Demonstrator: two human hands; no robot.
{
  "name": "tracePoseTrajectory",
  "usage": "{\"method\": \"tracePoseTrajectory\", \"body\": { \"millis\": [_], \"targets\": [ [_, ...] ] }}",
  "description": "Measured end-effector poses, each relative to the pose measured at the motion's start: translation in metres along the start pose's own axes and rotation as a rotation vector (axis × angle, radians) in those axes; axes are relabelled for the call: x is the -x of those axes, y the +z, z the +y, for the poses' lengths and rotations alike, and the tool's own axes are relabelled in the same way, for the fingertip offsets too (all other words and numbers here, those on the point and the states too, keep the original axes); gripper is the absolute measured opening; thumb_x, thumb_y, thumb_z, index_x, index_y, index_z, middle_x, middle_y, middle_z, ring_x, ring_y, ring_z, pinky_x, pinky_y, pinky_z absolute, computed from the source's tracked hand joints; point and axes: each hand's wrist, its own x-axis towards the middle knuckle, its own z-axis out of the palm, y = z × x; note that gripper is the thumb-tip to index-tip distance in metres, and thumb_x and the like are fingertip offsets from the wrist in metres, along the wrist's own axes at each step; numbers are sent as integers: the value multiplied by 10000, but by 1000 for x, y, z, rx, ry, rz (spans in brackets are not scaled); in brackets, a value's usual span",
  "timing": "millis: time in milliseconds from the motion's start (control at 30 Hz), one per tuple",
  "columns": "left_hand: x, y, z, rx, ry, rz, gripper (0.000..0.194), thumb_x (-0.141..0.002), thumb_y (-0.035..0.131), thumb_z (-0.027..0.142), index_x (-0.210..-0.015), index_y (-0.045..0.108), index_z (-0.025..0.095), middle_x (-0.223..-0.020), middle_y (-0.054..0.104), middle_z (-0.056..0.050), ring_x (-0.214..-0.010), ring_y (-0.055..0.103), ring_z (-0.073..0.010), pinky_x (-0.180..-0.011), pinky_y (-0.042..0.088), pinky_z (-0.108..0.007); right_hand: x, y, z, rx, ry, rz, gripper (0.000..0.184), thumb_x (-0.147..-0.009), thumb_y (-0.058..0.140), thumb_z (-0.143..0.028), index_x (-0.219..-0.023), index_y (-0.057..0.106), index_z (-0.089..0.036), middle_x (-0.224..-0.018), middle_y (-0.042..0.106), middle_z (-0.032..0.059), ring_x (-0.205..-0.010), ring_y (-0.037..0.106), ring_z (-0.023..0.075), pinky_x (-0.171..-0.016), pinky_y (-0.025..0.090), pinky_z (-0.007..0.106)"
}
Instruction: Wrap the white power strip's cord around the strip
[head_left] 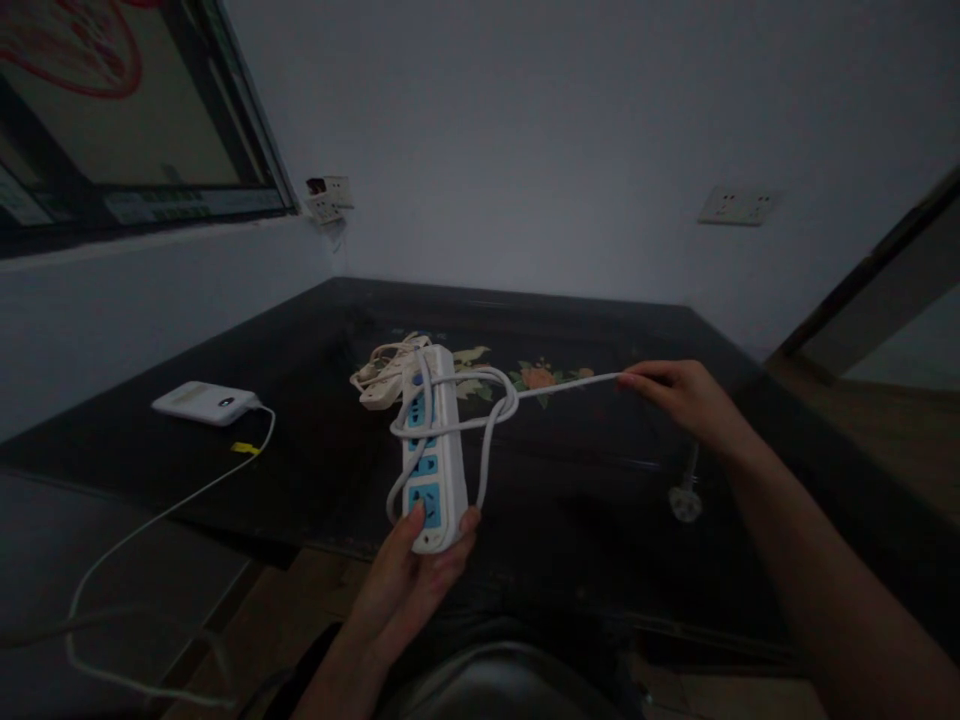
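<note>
Black table point(570, 540); power strip point(451, 455), near end clamped in left grip point(409, 585); its cord point(570, 384) pinched in right grip point(686, 398)

I count two hands of mine, one left grip point(424, 575) and one right grip point(671, 388). I have two strips: one white strip point(452, 450) and one cream strip point(381, 393). Its blue faces point(427, 465) on the white one I cannot count, since one thick cord point(570, 385) crosses them. There is one plug point(685, 503), one white device point(196, 401), one thin cable point(180, 505) running from it, one yellow tag point(246, 448), one tabletop point(570, 480), one window point(172, 120) and one wide socket panel point(736, 206) to my right.
</note>
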Motion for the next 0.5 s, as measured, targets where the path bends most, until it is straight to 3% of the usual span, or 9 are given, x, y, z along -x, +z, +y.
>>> {"method": "tracePoseTrajectory", "body": {
  "millis": [167, 333, 500],
  "targets": [
    [1, -2, 5, 5, -20, 47, 465, -678, 810, 283, -1013, 526, 130, -753, 561, -14, -504, 417, -19, -396, 341, -71, -4, 12, 27, 35, 9, -33, 439, -809, 531, -558, -722, 726, -174, -641, 671, 30, -568, 551, 158, -536, 374, 261],
    [7, -10, 1, -34, -79, 59, 442, -658, 824, 295, -970, 559, 129, -752, 608, -40, -504, 443, -27, -419, 352, -86, -13, 17, 52, 30, 38, 22, 461, -786, 543, -582, -701, 723, -166, -580, 635, 31, -548, 513, 147, -516, 341, 257],
    [11, -20, -4, -164, -95, 76, 458, -637, 835, 354, -970, 605, 140, -790, 668, -75, -535, 520, -60, -458, 379, -133, -25, 24, 73, -5, 76, 26, 474, -769, 546, -587, -714, 720, -149, -552, 598, 19, -518, 468, 126, -490, 305, 251]
  ]
}}
